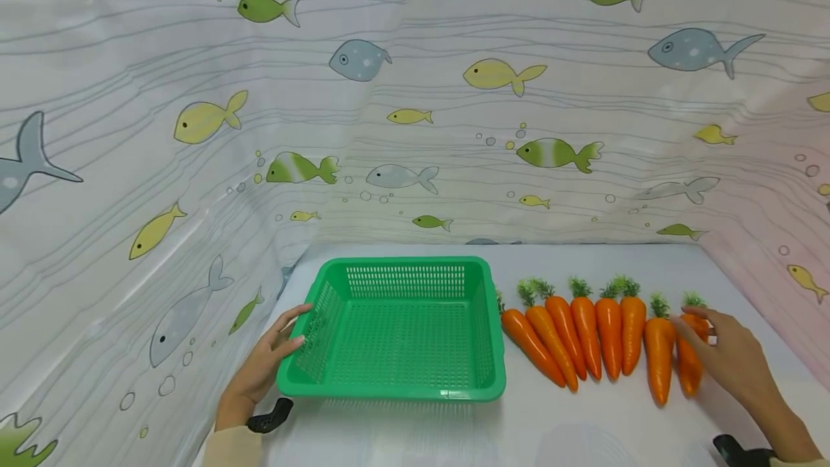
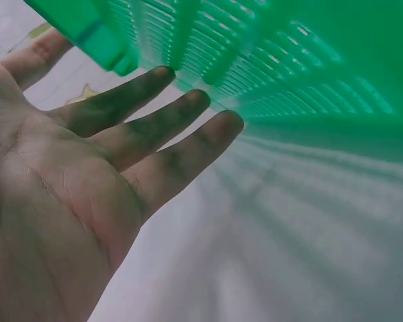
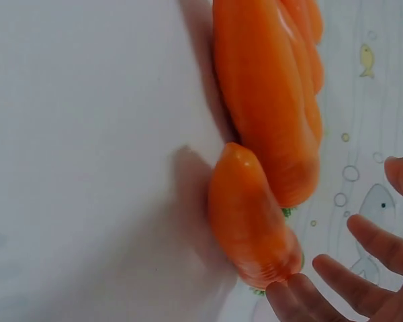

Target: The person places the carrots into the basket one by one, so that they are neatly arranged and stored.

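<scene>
A green plastic basket (image 1: 395,392) with slotted walls stands on the white table, and nothing lies inside it. My left hand (image 1: 262,362) is at its left side, touching the rim. From the left wrist view, the fingers (image 2: 168,164) reach nearly straight along the outer slotted wall. Several orange carrots (image 1: 585,334) with green tufts lie in a row right of the basket. Over the rightmost carrot (image 1: 690,359) is my right hand (image 1: 729,352), thumb and fingers spread about its tufted end. Fingertips are right at that carrot (image 3: 245,215) in the right wrist view.
A fish-printed sheet (image 1: 454,164) encloses the table (image 1: 551,431) at the back and both sides. The left sheet comes close to my left hand. The carrots' tufts point toward the back wall, tips toward me.
</scene>
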`<action>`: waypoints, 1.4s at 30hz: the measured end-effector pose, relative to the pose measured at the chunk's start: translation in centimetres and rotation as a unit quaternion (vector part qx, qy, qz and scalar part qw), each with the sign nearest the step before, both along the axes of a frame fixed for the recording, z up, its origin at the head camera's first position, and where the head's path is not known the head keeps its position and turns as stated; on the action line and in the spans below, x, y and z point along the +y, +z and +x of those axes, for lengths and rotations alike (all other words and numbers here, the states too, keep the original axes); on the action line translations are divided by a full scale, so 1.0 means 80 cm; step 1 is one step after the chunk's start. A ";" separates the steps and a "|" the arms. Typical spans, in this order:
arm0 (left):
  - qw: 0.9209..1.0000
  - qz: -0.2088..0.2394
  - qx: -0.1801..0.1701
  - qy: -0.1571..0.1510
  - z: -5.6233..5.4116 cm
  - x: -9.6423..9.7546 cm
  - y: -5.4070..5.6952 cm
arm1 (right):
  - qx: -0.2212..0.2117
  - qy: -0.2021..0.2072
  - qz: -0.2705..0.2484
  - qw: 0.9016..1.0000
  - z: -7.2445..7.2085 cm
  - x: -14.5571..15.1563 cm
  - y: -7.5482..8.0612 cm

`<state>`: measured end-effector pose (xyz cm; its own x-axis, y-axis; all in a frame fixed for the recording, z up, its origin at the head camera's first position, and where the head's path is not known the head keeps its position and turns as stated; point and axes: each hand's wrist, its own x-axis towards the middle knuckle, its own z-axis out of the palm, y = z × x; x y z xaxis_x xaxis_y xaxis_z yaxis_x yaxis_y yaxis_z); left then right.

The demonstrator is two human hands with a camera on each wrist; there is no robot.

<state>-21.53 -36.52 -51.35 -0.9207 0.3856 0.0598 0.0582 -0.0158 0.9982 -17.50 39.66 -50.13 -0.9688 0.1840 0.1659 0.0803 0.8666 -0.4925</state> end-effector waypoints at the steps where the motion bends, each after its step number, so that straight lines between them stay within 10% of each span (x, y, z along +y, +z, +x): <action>1: 1.000 0.016 -0.001 -0.010 0.000 -0.001 -0.002 | -0.004 -0.002 0.001 1.000 -0.001 0.001 -0.001; 9: 0.998 0.054 0.006 -0.019 0.001 0.001 -0.007 | -0.032 0.002 0.000 0.999 -0.010 0.012 -0.005; 32: 0.995 -0.029 0.018 0.096 0.003 0.014 -0.014 | -0.128 0.017 -0.020 0.991 -0.024 0.045 -0.012; 42: 0.994 -0.060 0.046 0.077 0.004 0.015 -0.011 | -0.167 0.019 -0.044 0.985 -0.031 0.054 -0.010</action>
<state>-21.23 -35.31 -52.27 -0.9623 0.2497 0.1080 0.1413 0.1194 0.9827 -19.96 43.95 -50.92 -0.9730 0.1459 -0.1790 0.2193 0.8271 -0.5175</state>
